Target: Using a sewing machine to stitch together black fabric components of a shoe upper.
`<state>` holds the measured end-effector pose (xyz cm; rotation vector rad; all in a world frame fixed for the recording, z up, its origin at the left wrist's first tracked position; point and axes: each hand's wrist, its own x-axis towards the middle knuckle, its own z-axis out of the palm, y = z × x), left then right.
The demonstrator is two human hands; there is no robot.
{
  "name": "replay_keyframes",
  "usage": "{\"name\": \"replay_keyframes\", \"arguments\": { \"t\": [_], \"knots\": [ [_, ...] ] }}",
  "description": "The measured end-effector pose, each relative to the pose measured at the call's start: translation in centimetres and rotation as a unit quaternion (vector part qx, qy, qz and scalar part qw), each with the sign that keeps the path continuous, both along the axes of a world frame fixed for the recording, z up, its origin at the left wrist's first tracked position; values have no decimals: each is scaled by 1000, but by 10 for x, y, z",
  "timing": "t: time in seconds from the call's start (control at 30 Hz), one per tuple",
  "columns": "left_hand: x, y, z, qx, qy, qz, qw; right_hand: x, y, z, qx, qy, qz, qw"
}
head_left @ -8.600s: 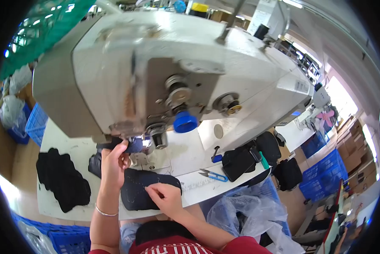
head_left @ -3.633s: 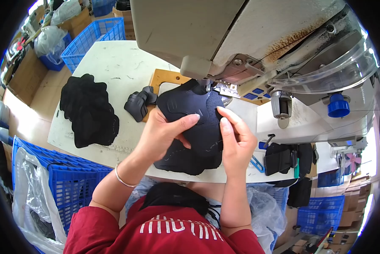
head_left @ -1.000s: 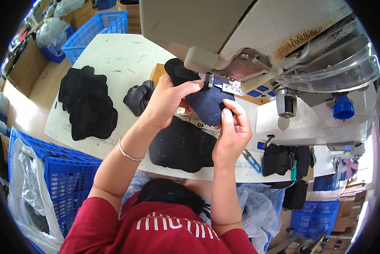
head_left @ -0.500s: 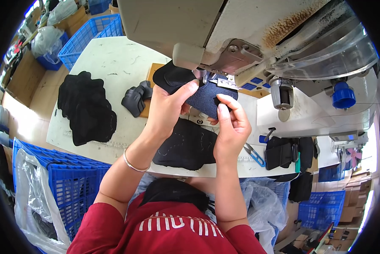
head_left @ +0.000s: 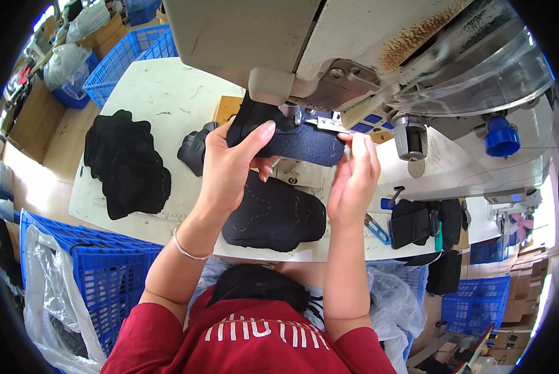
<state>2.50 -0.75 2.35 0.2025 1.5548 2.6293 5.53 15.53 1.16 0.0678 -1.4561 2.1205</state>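
Note:
A dark navy and black fabric piece (head_left: 304, 147) lies under the presser foot area of a sewing machine (head_left: 248, 37). My left hand (head_left: 232, 159) grips its left side, thumb on top and fingers curled below. At its right end, my right hand (head_left: 356, 171) pinches the edge, close to a white marked strip (head_left: 329, 124) on the machine. The needle's exact contact with the fabric is hidden. Directly below my hands, a stack of black fabric pieces (head_left: 276, 215) with light chalk-like dashes rests on the table. A black moulded part (head_left: 193, 151) sits beside my left hand.
Another pile of black cut pieces (head_left: 126, 168) lies on the white table (head_left: 167, 81) to the left. Blue-handled thread snips (head_left: 378, 230) and black pouches (head_left: 410, 225) lie at the right. Blue crates (head_left: 108, 280) stand around the table. A blue knob (head_left: 502, 138) hangs from the machine.
My right hand has shifted right and up along the fabric to its end. The fabric has turned and flattened, and my left hand has moved slightly left and down.

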Motion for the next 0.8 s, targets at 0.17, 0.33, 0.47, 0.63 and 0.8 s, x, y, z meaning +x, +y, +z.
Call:
{"name": "replay_keyframes", "arguments": {
  "t": [0.17,0.33,0.47,0.63,0.8],
  "knots": [
    [2,-1,-3,-1,8,-2,1000,6,-4,8,77,90,-25,993],
    [5,2,-4,-3,16,3,1000,9,-8,-1,402,26,-200,893],
    [9,4,-4,5,25,2,1000,6,-4,0,444,20,-219,869],
    [9,4,-4,-2,26,-18,1000,5,1,0,463,7,-217,859],
    [7,4,-3,23,3,-15,1000,6,3,-2,497,9,-219,840]
  ]
}}
